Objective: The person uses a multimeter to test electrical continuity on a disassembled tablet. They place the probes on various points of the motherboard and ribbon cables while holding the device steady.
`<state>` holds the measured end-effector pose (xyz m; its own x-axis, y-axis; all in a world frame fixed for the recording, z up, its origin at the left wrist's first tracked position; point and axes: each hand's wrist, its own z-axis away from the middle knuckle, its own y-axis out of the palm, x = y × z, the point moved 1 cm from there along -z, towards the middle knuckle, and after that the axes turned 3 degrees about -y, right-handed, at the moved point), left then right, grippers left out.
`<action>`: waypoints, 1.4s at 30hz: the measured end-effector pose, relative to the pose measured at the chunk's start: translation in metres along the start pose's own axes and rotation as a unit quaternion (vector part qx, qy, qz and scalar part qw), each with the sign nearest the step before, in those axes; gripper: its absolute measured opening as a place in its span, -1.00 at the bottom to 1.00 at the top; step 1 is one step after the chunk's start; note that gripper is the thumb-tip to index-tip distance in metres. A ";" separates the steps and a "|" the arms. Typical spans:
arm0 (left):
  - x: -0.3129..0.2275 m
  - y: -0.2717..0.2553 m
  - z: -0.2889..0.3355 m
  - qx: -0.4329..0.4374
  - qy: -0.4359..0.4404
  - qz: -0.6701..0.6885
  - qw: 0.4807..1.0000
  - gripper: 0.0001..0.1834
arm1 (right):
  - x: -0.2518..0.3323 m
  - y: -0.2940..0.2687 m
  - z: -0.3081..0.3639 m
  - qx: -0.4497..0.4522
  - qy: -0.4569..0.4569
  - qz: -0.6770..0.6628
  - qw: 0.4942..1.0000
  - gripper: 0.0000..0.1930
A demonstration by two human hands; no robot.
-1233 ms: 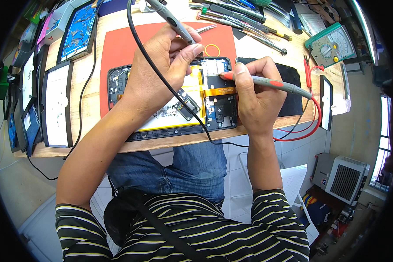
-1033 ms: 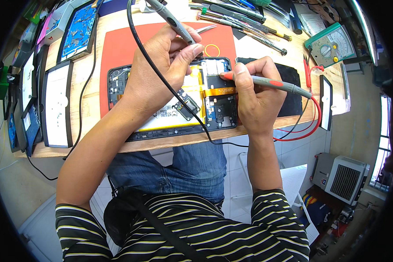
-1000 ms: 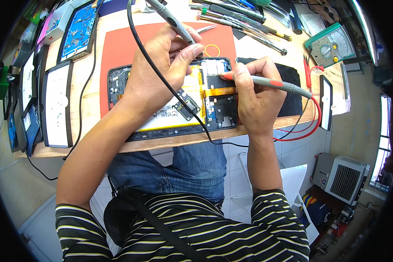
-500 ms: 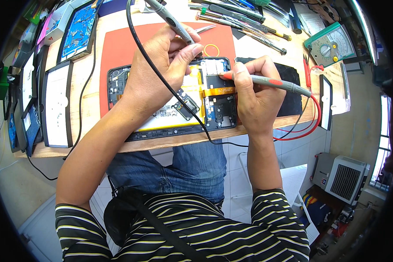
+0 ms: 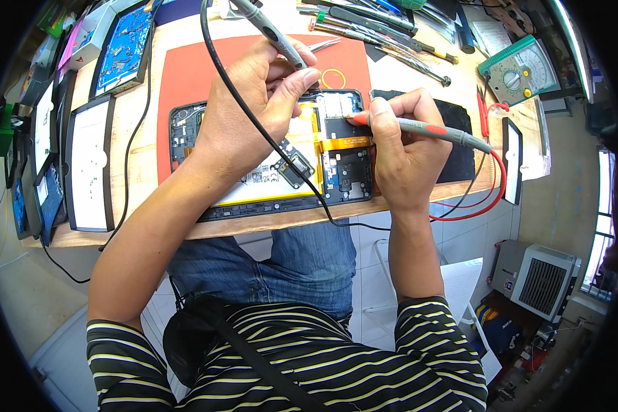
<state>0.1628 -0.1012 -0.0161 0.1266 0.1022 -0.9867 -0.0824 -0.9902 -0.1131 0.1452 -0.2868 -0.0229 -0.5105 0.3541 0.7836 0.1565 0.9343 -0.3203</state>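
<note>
An opened tablet (image 5: 336,168) with its circuit boards bared lies on a red mat (image 5: 185,75) at the workbench's near edge. My left hand (image 5: 250,110) pinches a grey test probe (image 5: 268,31) on a black lead (image 5: 254,123), its tip down at the tablet's upper boards. My right hand (image 5: 402,147) grips a second grey probe (image 5: 426,129) with a red tip and red lead (image 5: 487,199), the tip touching the board near an orange flex strip (image 5: 343,143).
A green analog multimeter (image 5: 518,69) stands at the far right. Screwdrivers and tweezers (image 5: 371,27) lie along the back. Several tablet screens and frames (image 5: 89,165) are lined up on the left. A black pad (image 5: 460,130) lies under my right hand. A white box-shaped appliance (image 5: 539,278) sits on the floor.
</note>
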 end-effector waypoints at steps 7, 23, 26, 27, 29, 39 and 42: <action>0.001 0.000 0.000 0.003 0.001 -0.001 1.000 -0.86 | 0.006 -0.002 0.001 -0.001 0.033 0.020 0.999 -0.82; 0.000 0.000 0.000 -0.001 0.001 -0.007 1.000 -0.84 | 0.004 -0.002 0.001 0.001 0.033 0.024 0.999 -0.83; 0.001 0.000 0.000 -0.004 0.002 0.002 1.000 -0.84 | 0.003 -0.002 0.001 0.000 0.031 0.022 0.999 -0.83; 0.001 0.000 0.000 0.004 0.002 -0.003 1.000 -0.85 | 0.001 0.000 0.000 -0.007 0.010 0.008 1.000 -0.83; 0.001 0.000 0.000 0.002 0.005 0.000 1.000 -0.85 | 0.001 0.000 0.001 -0.002 0.018 0.007 1.000 -0.83; 0.001 -0.001 0.000 0.003 0.006 -0.009 1.000 -0.84 | 0.003 -0.002 0.000 0.010 0.022 0.003 1.000 -0.84; 0.001 -0.001 0.000 0.007 0.002 -0.016 1.000 -0.84 | 0.004 -0.002 0.000 0.016 0.027 0.007 0.999 -0.84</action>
<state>0.1630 -0.1002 -0.0169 0.1336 0.1330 -0.9821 -0.0917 -0.9850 -0.1459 0.1429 -0.2877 -0.0192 -0.4615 0.3692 0.8067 0.1349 0.9279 -0.3475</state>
